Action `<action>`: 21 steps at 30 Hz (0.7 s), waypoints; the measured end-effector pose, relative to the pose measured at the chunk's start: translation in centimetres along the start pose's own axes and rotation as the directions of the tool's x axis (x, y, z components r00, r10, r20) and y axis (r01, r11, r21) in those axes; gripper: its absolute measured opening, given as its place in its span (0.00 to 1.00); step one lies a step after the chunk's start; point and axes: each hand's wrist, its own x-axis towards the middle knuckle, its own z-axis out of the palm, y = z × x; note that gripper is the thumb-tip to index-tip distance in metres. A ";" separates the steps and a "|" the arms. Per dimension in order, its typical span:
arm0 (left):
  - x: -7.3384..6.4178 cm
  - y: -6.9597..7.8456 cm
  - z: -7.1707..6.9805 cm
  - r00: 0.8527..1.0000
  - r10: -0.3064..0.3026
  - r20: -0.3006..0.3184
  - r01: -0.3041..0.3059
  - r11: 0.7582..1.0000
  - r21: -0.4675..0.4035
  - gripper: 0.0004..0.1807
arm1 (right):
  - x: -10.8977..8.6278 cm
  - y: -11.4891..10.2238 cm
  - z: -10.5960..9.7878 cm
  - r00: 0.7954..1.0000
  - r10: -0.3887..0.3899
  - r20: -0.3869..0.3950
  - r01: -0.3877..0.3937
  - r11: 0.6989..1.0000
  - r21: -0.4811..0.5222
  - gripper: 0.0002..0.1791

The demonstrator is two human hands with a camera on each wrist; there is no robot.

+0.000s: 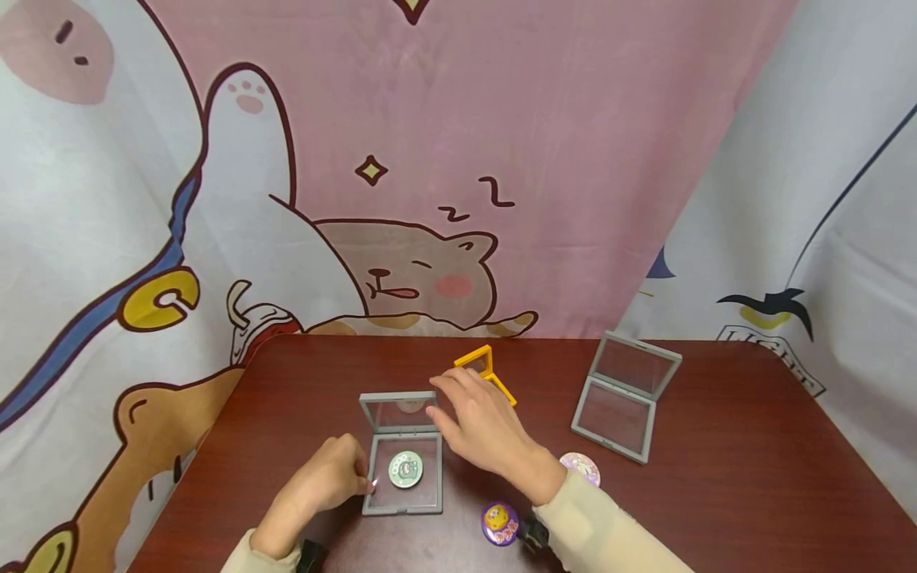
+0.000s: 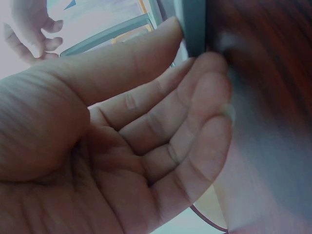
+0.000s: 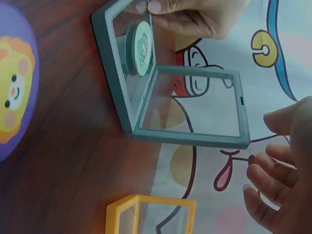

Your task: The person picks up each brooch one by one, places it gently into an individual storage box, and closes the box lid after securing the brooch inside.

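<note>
A hinged grey display case (image 1: pixel 403 509) with clear panels stands unfolded on the table, its lid raised at the back. A round green-and-white badge (image 1: pixel 405 469) lies on the clear panel of its lower half. My left hand (image 1: pixel 331 477) pinches the case's left edge; in the left wrist view the thumb (image 2: pixel 146 53) and fingertips meet the grey rim. Beside the raised lid's right corner is my right hand (image 1: pixel 487 422), its fingers loosely bent and holding nothing. A gap shows between that hand (image 3: pixel 287 165) and the lid in the right wrist view.
Behind my right hand stands an unfolded small yellow case (image 1: pixel 505 390). Another unfolded grey case (image 1: pixel 609 442) is at the right. A purple badge (image 1: pixel 500 523) and a partly covered pink badge (image 1: pixel 582 465) lie near my right forearm. A patterned cloth (image 1: pixel 573 159) hangs behind the table.
</note>
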 end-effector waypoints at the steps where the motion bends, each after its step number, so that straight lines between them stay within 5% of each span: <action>1: 0.0 0.0 0.0 1.000 0.002 0.002 -0.002 1.000 0.000 0.21 | 0.1 0.1 0.1 1.000 0.005 0.010 -0.005 1.000 0.002 0.19; 21: 0.3 -1.0 -0.5 0.993 0.045 0.113 -0.030 0.991 -0.129 0.19 | -1.1 0.2 0.7 1.000 -0.018 0.016 0.017 0.999 0.036 0.07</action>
